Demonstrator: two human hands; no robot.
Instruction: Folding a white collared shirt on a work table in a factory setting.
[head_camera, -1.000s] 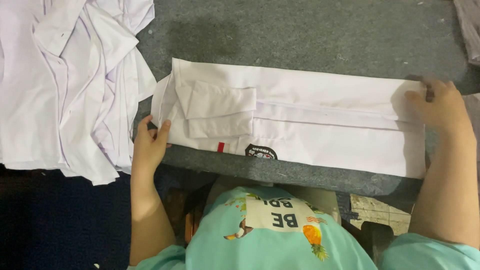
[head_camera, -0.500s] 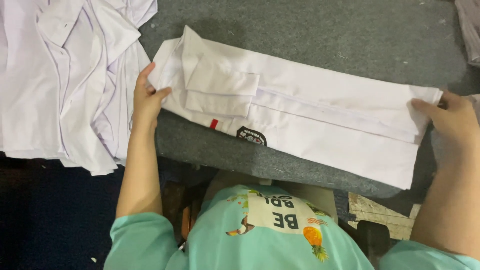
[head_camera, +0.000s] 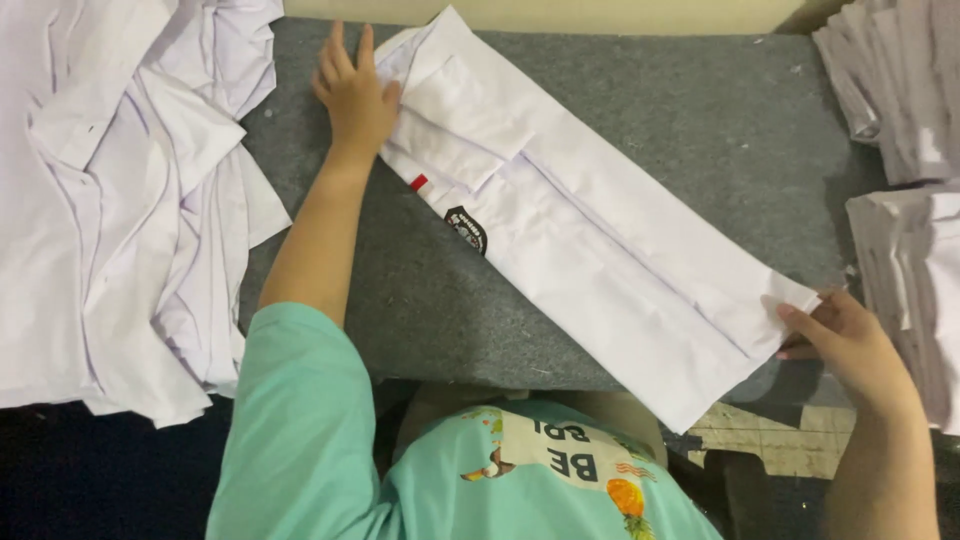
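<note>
The folded white shirt (head_camera: 600, 250) lies slantwise across the grey table (head_camera: 700, 120). The left hand (head_camera: 352, 95) rests flat, fingers spread, on the collar end; the right hand (head_camera: 845, 345) pinches the tail corner — that end overhangs the edge and could sag, loosening the folds.

A white shirt (head_camera: 600, 240), folded into a long narrow strip, lies diagonally on the grey surface from upper centre to lower right of the frame, collar end uppermost, showing a small dark badge and red tag.
</note>
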